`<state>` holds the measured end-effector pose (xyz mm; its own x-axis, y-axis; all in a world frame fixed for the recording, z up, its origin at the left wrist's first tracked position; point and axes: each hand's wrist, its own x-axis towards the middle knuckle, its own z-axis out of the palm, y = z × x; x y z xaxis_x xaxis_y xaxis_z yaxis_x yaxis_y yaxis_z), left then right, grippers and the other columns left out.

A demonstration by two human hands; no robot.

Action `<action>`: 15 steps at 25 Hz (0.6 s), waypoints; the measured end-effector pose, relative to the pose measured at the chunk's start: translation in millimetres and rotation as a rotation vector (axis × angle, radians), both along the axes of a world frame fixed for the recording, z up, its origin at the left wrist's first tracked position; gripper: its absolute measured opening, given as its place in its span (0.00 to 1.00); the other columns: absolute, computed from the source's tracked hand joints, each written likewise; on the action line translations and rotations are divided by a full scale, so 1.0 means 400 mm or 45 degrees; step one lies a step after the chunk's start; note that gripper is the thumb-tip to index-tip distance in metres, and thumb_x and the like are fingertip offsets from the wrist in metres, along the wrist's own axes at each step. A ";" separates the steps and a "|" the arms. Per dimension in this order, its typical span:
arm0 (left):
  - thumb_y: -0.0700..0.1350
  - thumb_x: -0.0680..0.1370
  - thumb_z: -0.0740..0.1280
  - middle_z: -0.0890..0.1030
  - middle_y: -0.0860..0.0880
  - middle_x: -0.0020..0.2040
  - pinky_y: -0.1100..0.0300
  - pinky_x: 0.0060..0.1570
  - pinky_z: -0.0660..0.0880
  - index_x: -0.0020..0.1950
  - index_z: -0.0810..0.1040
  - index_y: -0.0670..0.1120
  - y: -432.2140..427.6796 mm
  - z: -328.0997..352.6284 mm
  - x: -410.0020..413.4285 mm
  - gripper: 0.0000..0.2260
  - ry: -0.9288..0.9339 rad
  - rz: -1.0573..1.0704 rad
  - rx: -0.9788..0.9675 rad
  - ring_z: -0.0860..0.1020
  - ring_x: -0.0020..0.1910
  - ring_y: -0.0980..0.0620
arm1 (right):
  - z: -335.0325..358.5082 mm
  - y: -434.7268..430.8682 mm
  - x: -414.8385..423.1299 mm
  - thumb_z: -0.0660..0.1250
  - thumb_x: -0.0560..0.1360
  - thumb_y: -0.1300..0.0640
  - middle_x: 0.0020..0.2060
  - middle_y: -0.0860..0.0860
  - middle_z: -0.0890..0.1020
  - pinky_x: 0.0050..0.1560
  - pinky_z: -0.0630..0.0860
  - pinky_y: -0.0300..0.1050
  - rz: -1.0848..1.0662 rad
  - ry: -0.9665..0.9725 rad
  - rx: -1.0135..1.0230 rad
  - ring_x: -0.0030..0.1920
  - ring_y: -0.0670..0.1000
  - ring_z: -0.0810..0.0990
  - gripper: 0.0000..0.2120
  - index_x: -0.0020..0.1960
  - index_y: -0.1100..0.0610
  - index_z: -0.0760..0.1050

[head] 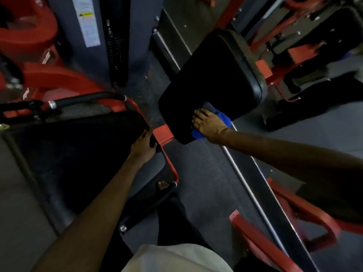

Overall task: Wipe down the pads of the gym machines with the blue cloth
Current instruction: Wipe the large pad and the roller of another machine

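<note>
Blue cloth [224, 117] lies bunched under your right hand [208, 124], whose spread fingers press it flat against the near corner of the black pad [212, 75]; cloth shows on both sides of your palm. Your left hand [142, 146] rests with fairly straight fingers along the edge of a second pad [74, 154], grasping nothing, just beside a red bracket [163, 134].

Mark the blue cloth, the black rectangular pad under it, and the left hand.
Blue cloth [224, 118]: head view, bright fold at the pad's edge.
Black rectangular pad [214, 75]: head view, middle of its top.
Left hand [144, 146]: head view, back of the hand.
</note>
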<state>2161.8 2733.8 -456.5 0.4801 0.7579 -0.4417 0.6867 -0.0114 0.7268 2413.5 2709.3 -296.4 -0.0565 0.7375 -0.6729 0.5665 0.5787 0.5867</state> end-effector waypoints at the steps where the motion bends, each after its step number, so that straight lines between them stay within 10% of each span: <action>1: 0.46 0.81 0.66 0.59 0.43 0.81 0.43 0.74 0.64 0.82 0.53 0.53 -0.011 -0.013 0.023 0.33 -0.005 0.041 -0.003 0.62 0.77 0.39 | -0.025 0.002 -0.002 0.53 0.83 0.56 0.78 0.57 0.62 0.79 0.47 0.57 0.033 -0.008 -0.039 0.79 0.61 0.54 0.24 0.79 0.61 0.59; 7: 0.44 0.81 0.66 0.75 0.38 0.70 0.46 0.65 0.72 0.81 0.60 0.52 -0.083 -0.110 0.217 0.29 -0.076 0.356 -0.126 0.76 0.66 0.37 | -0.074 -0.002 0.035 0.53 0.84 0.56 0.77 0.56 0.65 0.79 0.49 0.56 0.248 0.030 -0.151 0.79 0.60 0.56 0.23 0.77 0.60 0.63; 15: 0.44 0.82 0.64 0.66 0.47 0.78 0.55 0.69 0.65 0.82 0.53 0.51 -0.106 -0.186 0.371 0.32 -0.106 0.378 -0.047 0.70 0.73 0.44 | -0.133 0.024 0.009 0.60 0.81 0.54 0.75 0.55 0.67 0.78 0.52 0.56 0.267 0.027 -0.216 0.78 0.60 0.59 0.25 0.76 0.58 0.64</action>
